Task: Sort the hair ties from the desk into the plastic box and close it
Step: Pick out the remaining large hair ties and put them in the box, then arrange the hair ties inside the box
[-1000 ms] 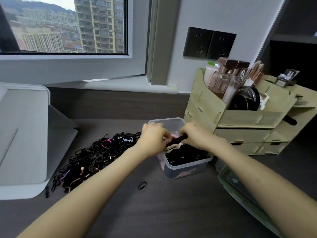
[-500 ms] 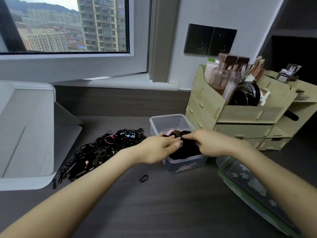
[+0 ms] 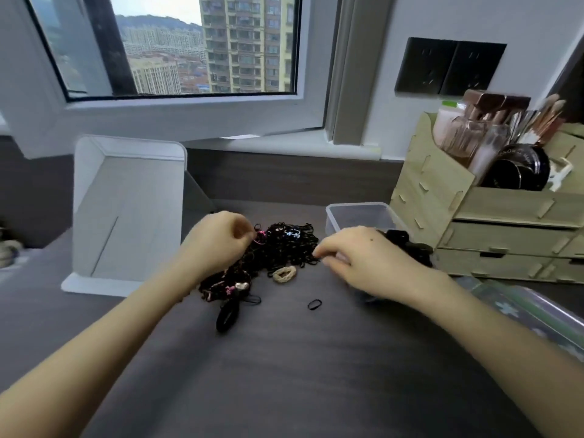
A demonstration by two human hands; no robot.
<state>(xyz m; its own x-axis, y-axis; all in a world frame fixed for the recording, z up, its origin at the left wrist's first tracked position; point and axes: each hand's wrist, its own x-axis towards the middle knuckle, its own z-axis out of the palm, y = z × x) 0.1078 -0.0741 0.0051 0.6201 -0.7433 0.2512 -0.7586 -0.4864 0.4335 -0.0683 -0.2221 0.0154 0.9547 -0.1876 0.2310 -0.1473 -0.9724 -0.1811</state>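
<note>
From the head camera I saw both hands over the dark desk [image 3: 284, 374], at the pile of hair ties [image 3: 278, 251]. The pile ran as a long heap, its long axis slanting from the near left, by the pink-and-black clump, up toward the far right, where it ended just left of the plastic box [image 3: 357, 214].

My left hand [image 3: 218, 240] sat on the pile's left edge with the fingers curled in toward the palm, thumb against the forefinger beside a pink tie [image 3: 259, 241]. I could not tell whether it truly pinched anything. My right hand [image 3: 363, 260] lay palm down at the pile's right edge, fingers bent and their tips touching thin black ties; whether it had hold of 1 I could not tell either, since the frame was blurred there.

A beige tie [image 3: 284, 274] lay flat at the pile's near edge, long axis roughly left to right. 1 small black loop [image 3: 314, 304] lay alone nearer to me, apart from the pile, and a thicker black tie [image 3: 227, 317] lay at the pile's near tip.

The plastic box stood open behind my right hand, dark ties [image 3: 407, 245] heaped at its right side. Its green-rimmed lid [image 3: 521, 311] lay on the desk to my right, and the wooden organizer [image 3: 493, 216] stood just right of the box. A white stand [image 3: 129, 213] leaned at the pile's left.
</note>
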